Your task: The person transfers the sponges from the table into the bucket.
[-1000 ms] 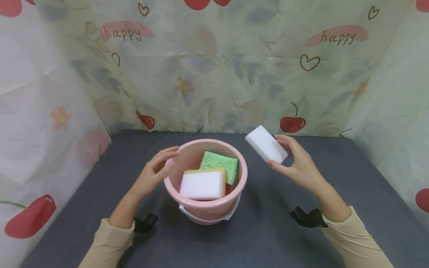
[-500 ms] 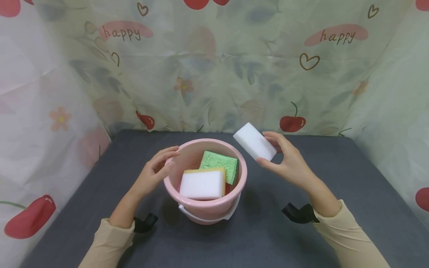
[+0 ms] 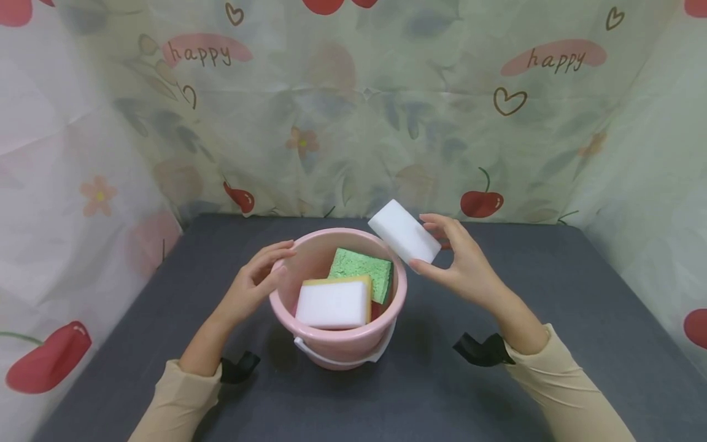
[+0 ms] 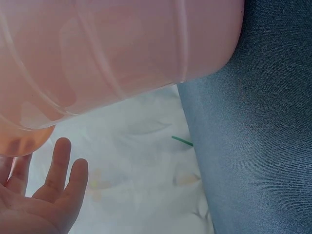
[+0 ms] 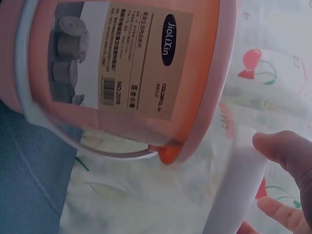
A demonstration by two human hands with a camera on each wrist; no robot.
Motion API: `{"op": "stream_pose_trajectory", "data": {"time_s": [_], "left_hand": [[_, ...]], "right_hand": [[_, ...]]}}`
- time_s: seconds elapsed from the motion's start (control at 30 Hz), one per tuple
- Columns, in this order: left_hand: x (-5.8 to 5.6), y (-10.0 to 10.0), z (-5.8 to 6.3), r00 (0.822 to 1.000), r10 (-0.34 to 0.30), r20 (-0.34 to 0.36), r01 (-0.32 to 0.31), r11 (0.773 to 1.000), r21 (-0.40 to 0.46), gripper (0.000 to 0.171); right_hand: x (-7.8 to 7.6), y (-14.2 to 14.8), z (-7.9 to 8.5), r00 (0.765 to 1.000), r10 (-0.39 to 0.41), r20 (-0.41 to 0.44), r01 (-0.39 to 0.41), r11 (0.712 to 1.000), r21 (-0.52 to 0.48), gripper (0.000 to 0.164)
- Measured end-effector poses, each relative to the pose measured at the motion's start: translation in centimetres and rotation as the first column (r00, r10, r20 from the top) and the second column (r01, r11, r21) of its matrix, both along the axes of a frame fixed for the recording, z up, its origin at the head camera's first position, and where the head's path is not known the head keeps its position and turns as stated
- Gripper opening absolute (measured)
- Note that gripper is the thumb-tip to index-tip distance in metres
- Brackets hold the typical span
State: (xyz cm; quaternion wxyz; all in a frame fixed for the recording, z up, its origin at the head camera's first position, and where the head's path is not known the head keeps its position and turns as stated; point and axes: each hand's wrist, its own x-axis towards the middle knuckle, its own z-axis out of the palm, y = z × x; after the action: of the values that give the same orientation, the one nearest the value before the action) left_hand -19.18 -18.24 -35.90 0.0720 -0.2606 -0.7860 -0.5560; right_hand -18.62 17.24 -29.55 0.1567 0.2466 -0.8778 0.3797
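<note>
In the head view my right hand [image 3: 463, 261] pinches a white block-shaped sponge [image 3: 405, 232] between thumb and fingers. It holds the sponge tilted over the right rim of a pink bucket [image 3: 342, 350]. The right wrist view shows the sponge [image 5: 236, 183] edge-on beside the bucket's rim. My left hand [image 3: 255, 285] rests at the bucket's left rim, its fingers extended. From the left wrist, some fingers [image 4: 61, 168] stand straight, apart from the bucket wall. Inside the bucket lie a green sponge [image 3: 360, 267] and a white sponge with a yellow layer [image 3: 334, 305].
A white handle [image 3: 337, 363] hangs down the bucket's front. The bucket stands on a dark tabletop [image 3: 442, 393]. Printed curtains [image 3: 364, 123] enclose the back and sides. A paper label [image 5: 141, 61] is on the bucket's side. A bit of red shows under the sponges.
My right hand has moved left with the white sponge, from clear of the bucket to its right rim. The left hand and the bucket have stayed in place.
</note>
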Motion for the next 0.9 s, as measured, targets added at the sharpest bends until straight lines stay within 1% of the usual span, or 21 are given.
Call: {"op": "stream_pose_trajectory", "data": {"time_s": [0.23,0.4,0.6,0.8,0.9], "left_hand": [[-0.1,0.0,0.0,1.0,0.002,-0.007,-0.002,1.0,0.004,0.035],[0.0,0.1,0.0,1.0,0.005,-0.009,-0.005,1.0,0.003,0.035],[-0.1,0.1,-0.1,1.0,0.005,-0.018,-0.005,1.0,0.001,0.035],[-0.1,0.1,-0.2,0.999,-0.004,-0.033,0.005,1.0,0.011,0.035],[-0.1,0.0,-0.2,1.0,-0.003,-0.029,0.003,1.0,0.009,0.035]], "right_hand": [[-0.2,-1.1,0.2,0.999,0.046,0.019,-0.046,0.999,-0.01,0.064],[0.0,-1.7,0.4,0.997,0.072,0.026,-0.071,0.997,-0.01,0.063],[0.1,-2.4,0.5,0.995,0.1,0.026,-0.1,0.995,0.011,0.063],[0.0,-3.1,0.4,0.991,0.126,0.044,-0.127,0.992,0.02,0.062],[-0.1,-3.4,0.4,0.989,0.138,0.043,-0.14,0.99,0.032,0.06]]}}
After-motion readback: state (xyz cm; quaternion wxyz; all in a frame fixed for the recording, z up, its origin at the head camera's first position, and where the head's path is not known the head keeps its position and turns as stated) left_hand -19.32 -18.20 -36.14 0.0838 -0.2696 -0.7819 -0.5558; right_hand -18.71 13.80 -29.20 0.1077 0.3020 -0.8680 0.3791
